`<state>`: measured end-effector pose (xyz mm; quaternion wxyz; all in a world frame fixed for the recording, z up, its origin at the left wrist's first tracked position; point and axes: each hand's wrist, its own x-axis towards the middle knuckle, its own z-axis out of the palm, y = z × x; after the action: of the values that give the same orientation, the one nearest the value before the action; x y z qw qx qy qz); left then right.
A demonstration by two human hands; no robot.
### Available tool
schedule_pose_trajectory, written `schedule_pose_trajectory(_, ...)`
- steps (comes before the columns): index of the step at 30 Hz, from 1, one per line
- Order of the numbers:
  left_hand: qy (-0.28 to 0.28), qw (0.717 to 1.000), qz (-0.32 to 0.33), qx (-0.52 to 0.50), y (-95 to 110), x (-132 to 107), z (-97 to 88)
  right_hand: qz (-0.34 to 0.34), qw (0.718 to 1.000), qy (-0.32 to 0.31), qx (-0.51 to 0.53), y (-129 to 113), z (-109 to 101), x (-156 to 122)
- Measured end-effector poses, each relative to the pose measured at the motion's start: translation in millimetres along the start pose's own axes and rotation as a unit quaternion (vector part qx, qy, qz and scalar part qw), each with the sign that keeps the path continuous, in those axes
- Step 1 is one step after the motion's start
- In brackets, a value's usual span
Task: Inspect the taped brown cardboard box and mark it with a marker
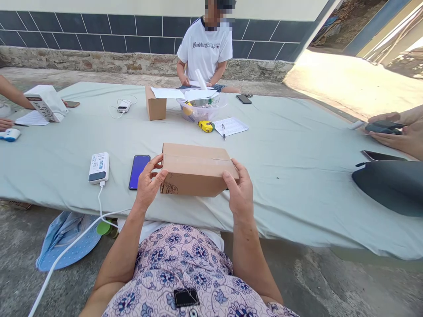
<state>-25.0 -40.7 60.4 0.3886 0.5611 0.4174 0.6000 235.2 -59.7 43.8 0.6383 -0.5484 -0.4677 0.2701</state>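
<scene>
A closed brown cardboard box (196,166), taped along its top, sits near the front edge of a pale green cloth (284,154). My left hand (148,184) grips its left end, fingers curled on the corner. My right hand (239,190) clasps its right end with the thumb on top. Left of the box lie a phone with a blue screen (139,171) and a white power bank (98,167) with a white cable.
Across the cloth a person in a white shirt (205,48) sits behind a small brown box (155,105), a clear tub (201,108), papers and a yellow tape measure (206,126). Other people's hands hold a box (46,102) at left and a phone (385,127) at right.
</scene>
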Motion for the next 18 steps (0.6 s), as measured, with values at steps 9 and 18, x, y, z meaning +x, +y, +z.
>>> schedule_pose_trajectory(9, 0.061, 0.991, -0.014, 0.121, 2, -9, 25.0, -0.1, 0.977, 0.015, -0.186, 4, 16, -9)
schedule_pose_trajectory(18, 0.119, 0.977, -0.022, 0.178, 2, -11, 33.0, -0.137, 0.966, 0.009, -0.219, -8, 34, -22)
